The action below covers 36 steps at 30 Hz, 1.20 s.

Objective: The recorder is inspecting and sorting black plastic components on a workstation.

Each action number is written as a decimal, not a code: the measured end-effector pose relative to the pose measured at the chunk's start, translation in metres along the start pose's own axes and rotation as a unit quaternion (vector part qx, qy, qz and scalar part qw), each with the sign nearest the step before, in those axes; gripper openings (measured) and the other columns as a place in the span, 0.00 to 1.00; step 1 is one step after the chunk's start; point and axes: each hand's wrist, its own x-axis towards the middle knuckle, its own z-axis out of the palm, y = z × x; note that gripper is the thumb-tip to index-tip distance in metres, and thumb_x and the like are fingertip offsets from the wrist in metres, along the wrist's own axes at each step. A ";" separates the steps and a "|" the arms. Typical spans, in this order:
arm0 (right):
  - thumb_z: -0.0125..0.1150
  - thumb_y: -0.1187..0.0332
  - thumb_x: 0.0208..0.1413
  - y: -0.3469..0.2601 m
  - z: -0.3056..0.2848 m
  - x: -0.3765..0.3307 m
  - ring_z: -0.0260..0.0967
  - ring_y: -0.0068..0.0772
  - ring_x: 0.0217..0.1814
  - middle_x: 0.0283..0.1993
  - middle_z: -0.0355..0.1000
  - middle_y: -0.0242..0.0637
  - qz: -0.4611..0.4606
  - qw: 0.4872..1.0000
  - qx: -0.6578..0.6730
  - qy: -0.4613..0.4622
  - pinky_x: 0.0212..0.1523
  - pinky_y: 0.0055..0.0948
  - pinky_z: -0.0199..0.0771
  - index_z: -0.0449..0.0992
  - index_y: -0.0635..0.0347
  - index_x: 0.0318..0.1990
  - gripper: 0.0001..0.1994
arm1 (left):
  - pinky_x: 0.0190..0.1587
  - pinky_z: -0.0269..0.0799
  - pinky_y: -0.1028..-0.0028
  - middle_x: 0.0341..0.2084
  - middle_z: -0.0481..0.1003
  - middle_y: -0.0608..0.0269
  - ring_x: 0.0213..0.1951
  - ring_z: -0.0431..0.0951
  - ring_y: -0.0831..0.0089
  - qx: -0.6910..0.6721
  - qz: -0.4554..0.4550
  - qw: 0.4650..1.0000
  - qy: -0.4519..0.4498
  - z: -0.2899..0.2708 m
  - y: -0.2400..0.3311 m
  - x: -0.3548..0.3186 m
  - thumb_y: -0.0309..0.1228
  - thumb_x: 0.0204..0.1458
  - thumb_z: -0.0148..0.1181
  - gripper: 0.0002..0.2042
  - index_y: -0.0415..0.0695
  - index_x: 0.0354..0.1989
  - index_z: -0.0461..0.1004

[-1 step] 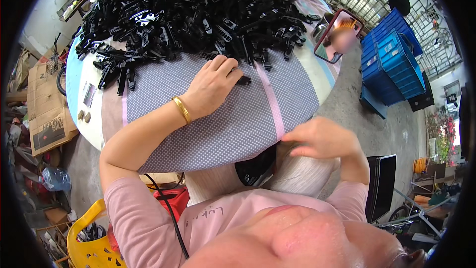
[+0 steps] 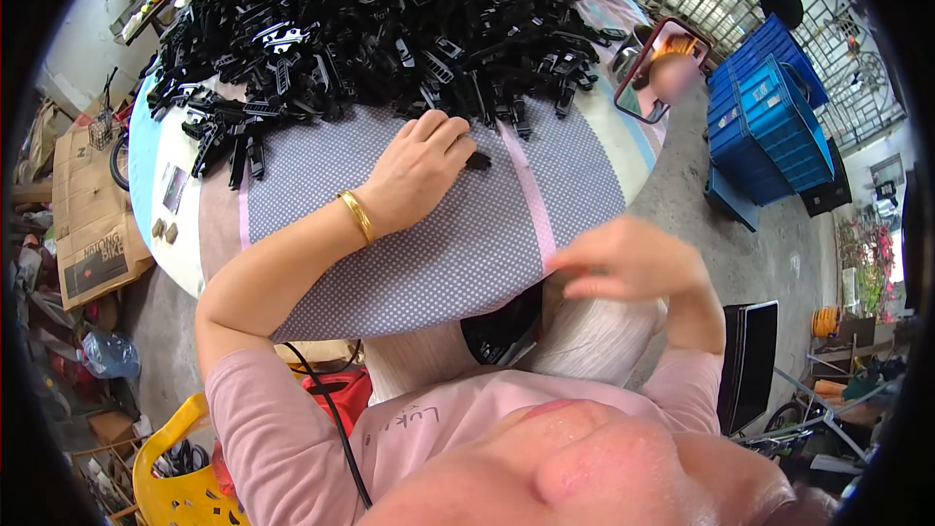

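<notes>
My left hand (image 2: 419,170), with a gold bangle on its wrist, rests on the dotted grey tablecloth (image 2: 390,273) at the near edge of the pile. Its fingers are curled round a small black plastic part (image 2: 478,161), whose end sticks out on the right. Heaped across the far half of the table is a large pile of similar black plastic parts (image 2: 370,29). My right hand (image 2: 628,258), slightly blurred, hovers over the table's near right edge above my knee. Its finger and thumb are stretched toward the left and stand apart, with nothing visible between them.
A phone (image 2: 662,73) stands upright at the table's right side. Blue plastic crates (image 2: 769,122) are stacked on the floor beyond it. A cardboard box (image 2: 88,224) leans at the left, and a yellow chair (image 2: 170,463) is at the lower left. A black cable (image 2: 326,409) crosses my lap side.
My right hand has risen slightly, away from my knee. The left hand and the pile look the same.
</notes>
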 end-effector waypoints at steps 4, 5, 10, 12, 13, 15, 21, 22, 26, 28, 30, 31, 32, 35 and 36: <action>0.61 0.72 0.47 0.021 -0.034 0.074 0.73 0.33 0.29 0.31 0.75 0.41 -0.012 0.976 -0.069 0.207 0.29 0.27 0.71 0.78 0.64 0.36 0.08 | 0.49 0.63 0.70 0.42 0.70 0.62 0.45 0.65 0.66 0.013 0.052 0.998 0.023 0.004 0.002 0.002 0.27 0.45 0.56 0.11 0.40 0.38 0.70; 0.60 0.69 0.48 0.042 -0.038 0.100 0.73 0.35 0.30 0.30 0.74 0.42 -0.040 0.947 -0.123 0.294 0.31 0.29 0.72 0.77 0.64 0.36 0.09 | 0.49 0.62 0.69 0.42 0.70 0.62 0.45 0.65 0.66 0.008 0.056 0.998 0.021 0.004 0.002 0.001 0.27 0.45 0.56 0.10 0.41 0.37 0.69; 0.56 0.60 0.51 0.121 -0.056 0.206 0.64 0.40 0.51 0.42 0.73 0.39 0.185 0.824 -0.422 0.329 0.48 0.39 0.65 0.79 0.59 0.36 0.13 | 0.43 0.71 0.70 0.35 0.72 0.61 0.41 0.69 0.63 -0.072 0.070 0.995 -0.011 0.003 -0.001 0.003 0.25 0.43 0.60 0.15 0.41 0.41 0.69; 0.56 0.60 0.51 0.127 -0.060 0.228 0.61 0.42 0.53 0.45 0.73 0.39 0.243 0.809 -0.443 0.301 0.50 0.43 0.62 0.80 0.57 0.37 0.13 | 0.42 0.71 0.70 0.34 0.72 0.62 0.39 0.69 0.64 -0.072 0.069 0.995 0.006 0.001 0.002 0.004 0.25 0.43 0.60 0.16 0.41 0.43 0.68; 0.55 0.61 0.50 0.129 -0.064 0.233 0.60 0.41 0.54 0.45 0.73 0.39 0.289 0.826 -0.399 0.275 0.51 0.44 0.59 0.80 0.56 0.37 0.13 | 0.42 0.70 0.71 0.34 0.71 0.63 0.38 0.68 0.65 -0.072 0.063 0.995 0.024 0.000 0.005 0.006 0.26 0.43 0.59 0.18 0.42 0.45 0.67; 0.55 0.63 0.49 0.131 -0.069 0.240 0.60 0.41 0.54 0.45 0.73 0.38 0.336 0.838 -0.352 0.249 0.52 0.45 0.57 0.80 0.56 0.38 0.12 | 0.42 0.71 0.71 0.34 0.71 0.63 0.38 0.68 0.65 -0.069 0.062 0.995 0.027 -0.002 0.007 0.007 0.26 0.44 0.60 0.20 0.41 0.48 0.66; 0.56 0.68 0.44 0.128 -0.067 0.244 0.67 0.42 0.49 0.39 0.75 0.42 0.325 0.836 -0.347 0.275 0.53 0.46 0.56 0.78 0.61 0.34 0.10 | 0.39 0.71 0.69 0.33 0.70 0.60 0.37 0.69 0.64 -0.091 0.055 0.992 0.060 -0.006 0.009 0.006 0.30 0.43 0.63 0.25 0.41 0.52 0.65; 0.57 0.68 0.43 0.127 -0.065 0.239 0.71 0.43 0.42 0.34 0.75 0.45 0.278 0.831 -0.384 0.292 0.49 0.44 0.63 0.75 0.62 0.33 0.10 | 0.38 0.71 0.69 0.33 0.70 0.59 0.36 0.70 0.63 -0.125 0.043 0.987 0.087 -0.006 0.009 0.006 0.30 0.43 0.64 0.25 0.41 0.52 0.65; 0.58 0.65 0.44 0.106 -0.057 0.213 0.73 0.48 0.31 0.28 0.74 0.48 0.190 0.870 -0.274 0.364 0.33 0.41 0.72 0.67 0.65 0.36 0.14 | 0.30 0.72 0.74 0.34 0.70 0.59 0.31 0.72 0.70 -0.276 -0.129 0.950 0.072 -0.004 0.013 0.003 0.28 0.42 0.67 0.30 0.41 0.55 0.62; 0.56 0.67 0.46 0.089 -0.045 0.183 0.72 0.50 0.32 0.27 0.73 0.47 0.111 0.900 -0.177 0.381 0.34 0.40 0.71 0.66 0.64 0.38 0.14 | 0.23 0.72 0.81 0.37 0.69 0.60 0.31 0.72 0.78 -0.396 -0.240 0.886 0.038 -0.004 0.016 0.006 0.25 0.44 0.66 0.32 0.42 0.59 0.57; 0.55 0.68 0.46 0.078 -0.026 0.157 0.72 0.49 0.34 0.29 0.72 0.47 0.054 0.915 -0.092 0.390 0.36 0.38 0.70 0.66 0.65 0.39 0.13 | 0.25 0.74 0.80 0.36 0.69 0.60 0.31 0.74 0.77 -0.449 -0.292 0.845 0.010 -0.007 0.016 0.010 0.26 0.45 0.66 0.32 0.42 0.58 0.57; 0.55 0.69 0.47 0.074 -0.015 0.144 0.71 0.48 0.35 0.31 0.72 0.47 0.029 0.913 -0.060 0.402 0.37 0.37 0.70 0.65 0.65 0.40 0.13 | 0.26 0.75 0.79 0.35 0.69 0.59 0.31 0.75 0.75 -0.500 -0.342 0.796 -0.018 -0.008 0.016 0.011 0.27 0.45 0.66 0.31 0.42 0.58 0.58; 0.54 0.70 0.47 0.068 -0.008 0.129 0.71 0.43 0.37 0.34 0.71 0.46 0.064 0.925 0.002 0.375 0.39 0.35 0.70 0.66 0.66 0.42 0.15 | 0.25 0.76 0.83 0.39 0.68 0.59 0.31 0.75 0.78 -0.526 -0.330 0.784 -0.021 -0.006 0.014 0.012 0.25 0.46 0.65 0.30 0.41 0.58 0.57; 0.52 0.67 0.51 0.069 0.009 0.109 0.70 0.31 0.33 0.34 0.70 0.38 0.031 0.937 0.034 0.346 0.35 0.29 0.71 0.66 0.64 0.50 0.19 | 0.27 0.77 0.81 0.41 0.66 0.57 0.33 0.76 0.76 -0.585 -0.328 0.742 -0.003 0.002 0.007 0.007 0.25 0.47 0.64 0.31 0.41 0.59 0.56; 0.52 0.67 0.51 0.060 0.008 0.106 0.70 0.31 0.33 0.34 0.70 0.38 0.030 0.938 0.038 0.343 0.35 0.29 0.71 0.66 0.64 0.50 0.19 | 0.30 0.78 0.79 0.42 0.65 0.56 0.34 0.76 0.74 -0.595 -0.335 0.730 -0.011 0.000 0.005 0.003 0.22 0.47 0.64 0.31 0.41 0.59 0.55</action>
